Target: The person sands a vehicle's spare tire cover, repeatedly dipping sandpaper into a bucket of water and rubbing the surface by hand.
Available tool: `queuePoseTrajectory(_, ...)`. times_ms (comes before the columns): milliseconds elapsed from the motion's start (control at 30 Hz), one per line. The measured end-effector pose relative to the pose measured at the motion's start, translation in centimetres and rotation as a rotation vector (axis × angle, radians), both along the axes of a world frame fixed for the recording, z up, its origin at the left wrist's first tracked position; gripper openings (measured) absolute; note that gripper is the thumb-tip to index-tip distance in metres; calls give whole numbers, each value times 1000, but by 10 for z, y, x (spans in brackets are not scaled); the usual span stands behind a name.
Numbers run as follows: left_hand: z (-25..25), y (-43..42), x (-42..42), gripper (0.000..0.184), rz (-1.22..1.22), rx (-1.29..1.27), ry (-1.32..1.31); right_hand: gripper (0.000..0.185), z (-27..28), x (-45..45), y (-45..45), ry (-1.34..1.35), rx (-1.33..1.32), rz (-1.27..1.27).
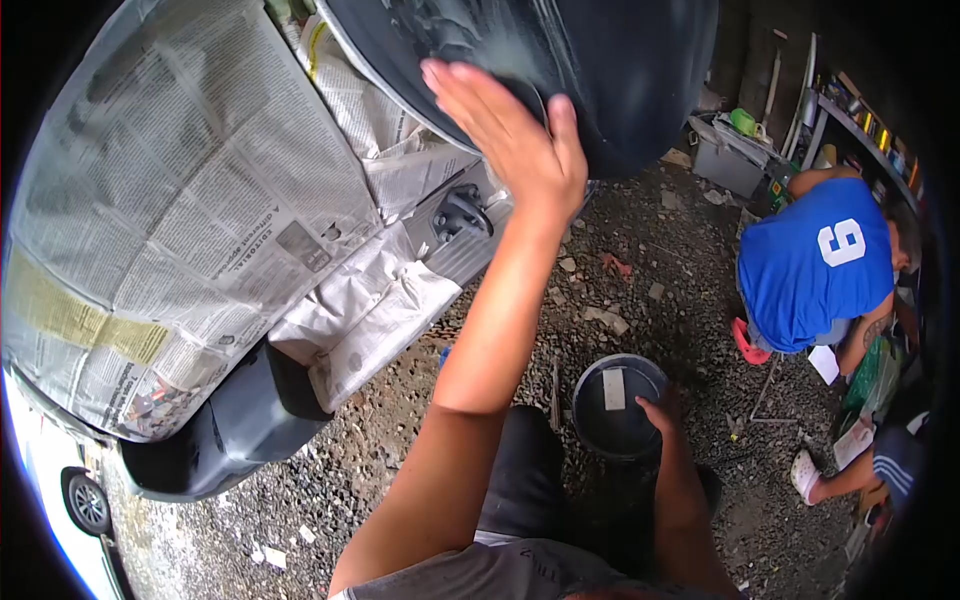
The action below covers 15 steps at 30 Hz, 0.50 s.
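Close overhead, the dark panel [645,80] had the left hand [525,150] open against it; the right hand [662,410], apart, was at the bucket [622,435], its grip unclear. Newspaper [190,150] covered nearby bodywork; pale smears [505,45] suggested unfinished rubbing.

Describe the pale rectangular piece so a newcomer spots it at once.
Find the gravel floor, then the round black tub by the person's right hand. The pale piece lies inside it, straight-edged, unlike the irregular scraps scattered outside.
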<state>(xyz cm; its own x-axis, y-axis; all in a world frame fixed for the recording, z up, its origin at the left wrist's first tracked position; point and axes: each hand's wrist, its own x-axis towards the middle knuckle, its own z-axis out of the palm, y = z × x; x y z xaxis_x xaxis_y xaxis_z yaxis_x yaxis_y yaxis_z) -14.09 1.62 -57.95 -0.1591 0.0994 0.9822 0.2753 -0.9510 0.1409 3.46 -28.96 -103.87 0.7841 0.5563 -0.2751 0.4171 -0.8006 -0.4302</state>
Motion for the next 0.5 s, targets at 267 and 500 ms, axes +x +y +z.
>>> queuePoseTrajectory(267, -10, -8, -16, 86, 39, 64, 263, 106, 6, 2, 11, 132, 9, -56)
queuePoseTrajectory(500, 51, 8, -37, 81, 278, 253, 344, 104, 31, -7, 23, 37, -120, -104)
